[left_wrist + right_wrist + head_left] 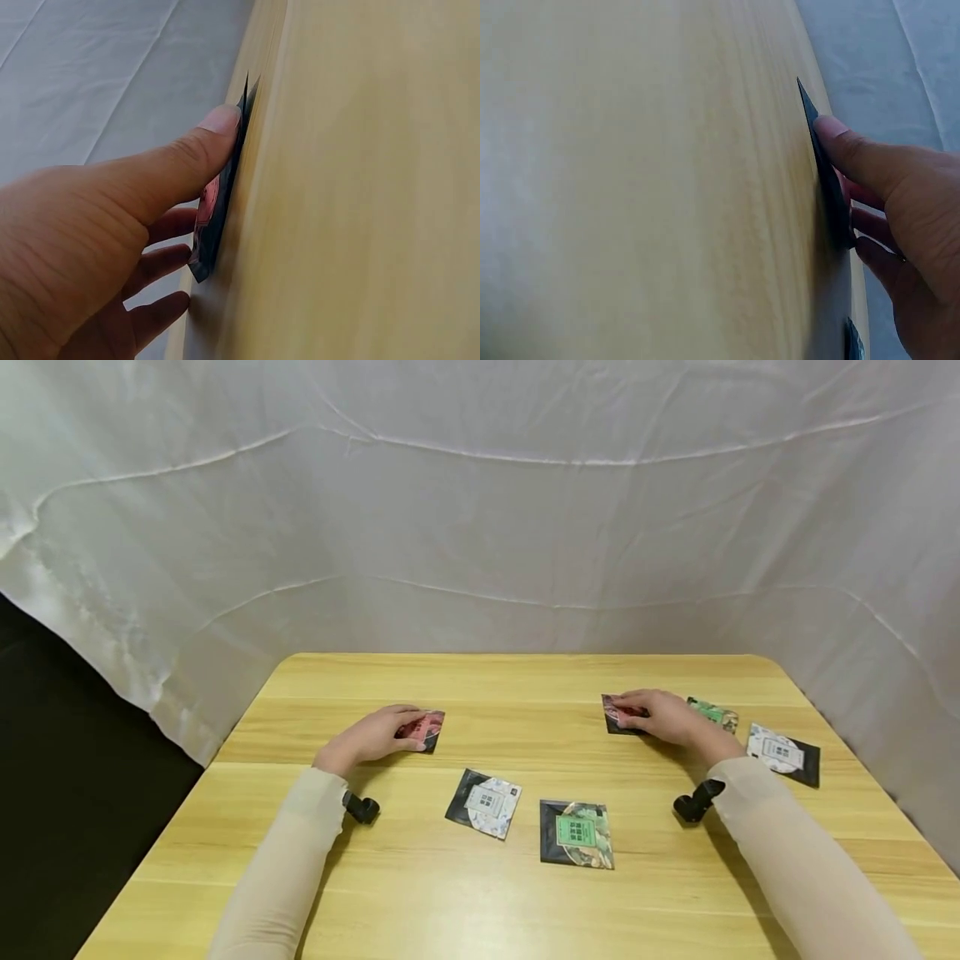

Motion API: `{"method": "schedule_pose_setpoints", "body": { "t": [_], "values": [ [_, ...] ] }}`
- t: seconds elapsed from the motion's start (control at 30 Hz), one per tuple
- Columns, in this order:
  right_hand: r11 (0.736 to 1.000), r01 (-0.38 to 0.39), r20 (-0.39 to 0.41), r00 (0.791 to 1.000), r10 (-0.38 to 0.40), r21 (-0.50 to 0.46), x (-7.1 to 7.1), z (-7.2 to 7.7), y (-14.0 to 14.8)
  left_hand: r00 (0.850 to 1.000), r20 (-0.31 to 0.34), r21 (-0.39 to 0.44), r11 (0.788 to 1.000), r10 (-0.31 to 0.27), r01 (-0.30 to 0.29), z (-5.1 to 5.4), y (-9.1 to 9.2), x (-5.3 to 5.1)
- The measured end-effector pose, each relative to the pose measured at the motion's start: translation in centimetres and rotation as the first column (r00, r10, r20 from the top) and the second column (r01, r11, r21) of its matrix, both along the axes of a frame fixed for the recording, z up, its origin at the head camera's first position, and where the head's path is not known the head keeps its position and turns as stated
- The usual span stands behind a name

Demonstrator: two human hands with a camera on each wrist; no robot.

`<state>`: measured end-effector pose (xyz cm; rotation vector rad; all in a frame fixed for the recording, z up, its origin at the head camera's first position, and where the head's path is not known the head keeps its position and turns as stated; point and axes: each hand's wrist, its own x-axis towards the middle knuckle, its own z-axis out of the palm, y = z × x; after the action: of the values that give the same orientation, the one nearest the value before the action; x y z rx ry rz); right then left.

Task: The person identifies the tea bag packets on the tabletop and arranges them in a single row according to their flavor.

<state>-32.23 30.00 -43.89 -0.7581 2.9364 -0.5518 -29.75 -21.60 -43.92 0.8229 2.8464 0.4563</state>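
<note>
Left hand: at the left of the table, thumb on the near edge of a packet and fingers reaching to its far side, pinching it between them.
Left red packet: dark with a red label; lies roughly flat in the left hand's grip, close over the tabletop. Cannot tell whether its underside fully touches the wood.
Right hand: on the right side of the table, thumb and fingers pinching a second red-labelled packet at opposite edges.
Right red packet: partly covered by the right hand; close to the tabletop, contact beneath it unclear.
Center packets: a white-label packet lies askew, nearer the person than the left red packet; a green-label packet lies just to its right, apart from it.
Far-right packets: a second green packet lies partly behind the right hand; a second white packet lies near it, by the right sleeve.
Backdrop: pale creased cloth hangs behind the table.
</note>
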Motion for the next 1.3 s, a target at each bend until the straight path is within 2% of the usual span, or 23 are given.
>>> {"method": "schedule_pose_setpoints", "body": {
  "t": [0.17,0.3,0.57,0.83,1.07,1.3],
  "values": [
    [1.000,0.020,0.031,0.999,-0.021,0.004,0.4,0.1,0.0,0.999,0.048,0.051,0.998,0.019,-0.022,0.0,-0.4,0.2],
    [1.000,0.023,0.058,0.998,-0.023,-0.002,0.8,0.3,0.0,0.998,0.065,0.094,0.995,0.009,-0.015,-0.1,-0.8,0.1],
    [1.000,-0.006,0.001,1.000,0.006,0.022,1.0,0.0,0.1,0.993,0.115,0.160,0.987,0.002,-0.021,-0.3,-1.3,0.1],
    [0.998,0.021,0.004,1.000,-0.022,0.061,1.4,0.0,-0.7,0.994,0.110,0.174,0.985,-0.017,-0.003,-0.5,-1.5,0.0],
    [1.000,-0.022,-0.006,1.000,0.022,0.019,1.3,-0.1,-1.8,0.996,0.088,0.189,0.982,-0.021,0.004,-0.8,-1.5,-0.2],
    [0.999,-0.034,-0.017,0.999,0.035,0.040,1.6,-0.1,-2.4,0.996,0.083,0.194,0.981,0.016,-0.032,-1.3,-1.4,-0.4]
  ]
}}
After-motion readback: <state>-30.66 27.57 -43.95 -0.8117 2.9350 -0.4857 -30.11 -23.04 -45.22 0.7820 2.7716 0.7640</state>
